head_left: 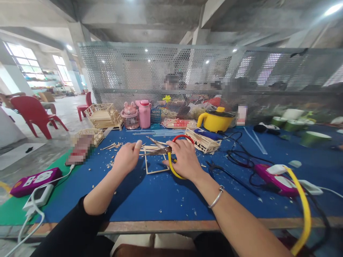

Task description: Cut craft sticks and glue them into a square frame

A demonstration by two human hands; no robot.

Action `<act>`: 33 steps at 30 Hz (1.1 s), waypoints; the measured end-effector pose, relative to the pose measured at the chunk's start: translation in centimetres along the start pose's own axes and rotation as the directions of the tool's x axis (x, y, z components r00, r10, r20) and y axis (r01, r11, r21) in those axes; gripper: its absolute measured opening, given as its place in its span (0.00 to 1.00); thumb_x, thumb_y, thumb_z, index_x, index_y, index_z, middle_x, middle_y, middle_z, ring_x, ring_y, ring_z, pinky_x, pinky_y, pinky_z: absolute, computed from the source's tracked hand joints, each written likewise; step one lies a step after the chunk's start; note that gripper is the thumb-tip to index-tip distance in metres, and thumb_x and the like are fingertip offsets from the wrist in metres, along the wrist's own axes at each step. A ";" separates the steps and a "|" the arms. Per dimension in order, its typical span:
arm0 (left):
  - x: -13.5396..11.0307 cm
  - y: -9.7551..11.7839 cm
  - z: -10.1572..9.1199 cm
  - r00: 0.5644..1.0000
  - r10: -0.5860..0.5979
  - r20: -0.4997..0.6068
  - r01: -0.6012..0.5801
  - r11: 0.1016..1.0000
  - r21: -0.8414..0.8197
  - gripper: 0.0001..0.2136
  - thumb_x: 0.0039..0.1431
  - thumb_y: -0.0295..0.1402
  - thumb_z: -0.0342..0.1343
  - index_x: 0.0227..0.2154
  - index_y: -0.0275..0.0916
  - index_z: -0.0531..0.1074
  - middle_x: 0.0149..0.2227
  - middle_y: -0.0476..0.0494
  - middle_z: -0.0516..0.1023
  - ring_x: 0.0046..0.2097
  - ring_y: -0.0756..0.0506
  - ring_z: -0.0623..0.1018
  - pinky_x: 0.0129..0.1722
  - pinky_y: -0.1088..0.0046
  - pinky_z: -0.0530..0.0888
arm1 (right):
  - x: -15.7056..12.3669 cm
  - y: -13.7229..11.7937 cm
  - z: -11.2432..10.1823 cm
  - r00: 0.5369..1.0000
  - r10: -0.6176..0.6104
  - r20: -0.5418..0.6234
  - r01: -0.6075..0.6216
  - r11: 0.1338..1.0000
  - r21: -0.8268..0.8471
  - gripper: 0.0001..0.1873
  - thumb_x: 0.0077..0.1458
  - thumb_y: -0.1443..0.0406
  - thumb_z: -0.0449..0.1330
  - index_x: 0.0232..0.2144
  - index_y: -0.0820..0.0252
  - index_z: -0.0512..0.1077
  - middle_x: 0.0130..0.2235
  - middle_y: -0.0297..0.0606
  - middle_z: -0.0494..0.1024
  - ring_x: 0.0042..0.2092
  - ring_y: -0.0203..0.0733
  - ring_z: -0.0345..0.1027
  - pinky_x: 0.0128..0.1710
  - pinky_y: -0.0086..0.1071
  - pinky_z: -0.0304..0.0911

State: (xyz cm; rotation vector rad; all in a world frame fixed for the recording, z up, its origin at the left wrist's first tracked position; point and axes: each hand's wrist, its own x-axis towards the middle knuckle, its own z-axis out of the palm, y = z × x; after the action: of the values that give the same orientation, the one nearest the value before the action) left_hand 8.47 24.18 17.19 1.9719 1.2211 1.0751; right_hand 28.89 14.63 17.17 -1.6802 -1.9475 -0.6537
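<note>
My right hand (pixel 184 157) is wrapped round the handles of a pair of scissors (pixel 171 167), one handle red and one yellow. The dark blades are apart and point left, toward my left hand (pixel 127 157). That hand is closed in a pinch close to the blade tips; whatever is between its fingers is too small to make out. Beneath the scissors, a thin square frame of wooden sticks (pixel 147 168) lies on the blue tabletop (pixel 150 203), partly covered by the blades and my right hand. Loose sticks (pixel 114 145) and small offcuts lie just behind my hands.
Slatted wooden crates (pixel 104 116) are stacked at the back left; another crate (pixel 203 141) lies behind my right hand. Pliers (pixel 230 176), black cables and a purple power strip (pixel 276 180) occupy the right. A yellow pot (pixel 217 119) and pink bottle (pixel 144 114) stand by the mesh screen (pixel 128 75).
</note>
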 end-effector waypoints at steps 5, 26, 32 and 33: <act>-0.3 0.9 0.1 0.907 0.068 0.415 0.120 0.904 -0.410 0.20 0.52 0.48 0.52 0.36 0.37 0.77 0.36 0.42 0.79 0.38 0.43 0.74 0.41 0.71 0.67 | 0.0 -0.5 0.1 0.996 -0.068 0.049 0.072 0.995 -0.074 0.35 0.43 0.52 0.63 0.52 0.59 0.63 0.47 0.48 0.68 0.50 0.55 0.55 0.47 0.46 0.48; 1.1 -1.4 -2.5 0.995 -0.098 -0.033 0.089 0.647 0.757 0.20 0.52 0.47 0.48 0.41 0.40 0.73 0.43 0.31 0.76 0.47 0.30 0.72 0.40 0.57 0.67 | 0.4 2.4 0.8 0.877 0.481 0.009 -0.480 0.872 0.095 0.18 0.45 0.67 0.56 0.42 0.58 0.69 0.30 0.38 0.74 0.32 0.43 0.65 0.31 0.31 0.54; -0.3 -0.8 1.7 0.978 -0.067 0.197 -0.065 0.800 0.597 0.23 0.56 0.42 0.46 0.52 0.36 0.64 0.39 0.33 0.77 0.43 0.36 0.76 0.39 0.65 0.68 | 0.0 1.3 2.4 0.850 0.427 0.308 -0.490 0.856 0.165 0.13 0.42 0.67 0.58 0.34 0.54 0.74 0.28 0.37 0.77 0.30 0.43 0.67 0.26 0.30 0.53; -0.5 -0.8 2.3 0.969 -0.081 0.235 -0.067 0.826 0.560 0.25 0.53 0.44 0.49 0.52 0.36 0.64 0.38 0.33 0.78 0.41 0.36 0.76 0.37 0.65 0.69 | 0.0 1.1 2.6 0.849 0.419 0.323 -0.490 0.853 0.181 0.11 0.41 0.66 0.60 0.32 0.54 0.75 0.28 0.37 0.77 0.30 0.43 0.68 0.26 0.30 0.53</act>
State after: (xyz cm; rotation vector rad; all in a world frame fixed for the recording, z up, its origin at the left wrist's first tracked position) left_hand 9.96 23.93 15.23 2.4433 1.5209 0.4482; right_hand 29.83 16.39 15.22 -2.0401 -1.6071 0.0170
